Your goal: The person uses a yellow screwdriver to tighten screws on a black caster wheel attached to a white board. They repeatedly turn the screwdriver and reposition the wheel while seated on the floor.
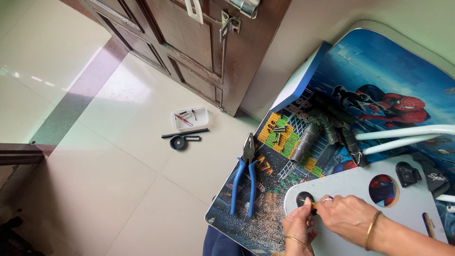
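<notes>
1. Head view, looking down: both hands work at the lower right of the frame, on a grey plastic panel point(350, 189) that lies over a colourful printed board point(284, 161).
2. Right hand point(348, 215), with a ring and a gold bangle, is closed in a pinch around a thin, yellowish-handled tool point(309, 202); only a short piece shows, so what kind of tool it is cannot be told.
3. The tool's tip meets a round black cap point(303, 197) set in the panel's left corner; the cap sits just left of the right hand's fingertips point(324, 201) and directly above the left thumb.
4. Left hand point(297, 227), also bangled, is curled at the panel's edge below the cap, thumb raised against the cap and tool. Whether it grips the tool or only steadies it cannot be told.
5. Blue-handled pliers point(246, 178) lie closed on the board, left of the hands and apart from them, jaws pointing to the top of the frame.
6. A few loose screws point(279, 130) rest on the board near its upper edge, well above the hands.
7. White tubes point(403, 137) cross the board at right; a black bracket point(407, 174) sits on the panel's right part.
8. On the tiled floor point(118, 156), centre frame: a small clear tray point(189, 118) holding small items, and beside it a black wheel point(178, 141) and a black strip point(185, 133).
9. A dark wooden door point(189, 42) fills the upper middle of the frame.
</notes>
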